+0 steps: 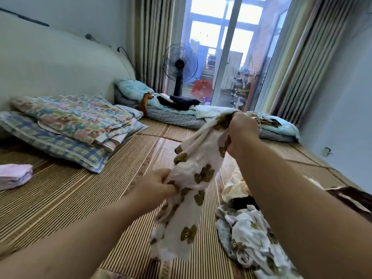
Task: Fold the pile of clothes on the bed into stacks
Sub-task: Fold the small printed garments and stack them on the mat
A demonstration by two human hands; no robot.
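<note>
**Garment in hand: light, limp, no stiffness**

Your white thin-cloth garment with brown flower print [193, 178] hangs bunched at centre frame, above the striped woven bed mat [70, 198]. Your right hand [242, 133] grips its top end in a closed fist. Your left hand [159, 187] pinches the cloth midway down. Judged light, soft and limp: it will sag and twist wherever unsupported. Take it by hem corners, not mid-cloth. The unfolded pile of clothes [247, 236] lies lower right; one folded pink stack [15, 176] sits at the left edge.
</note>
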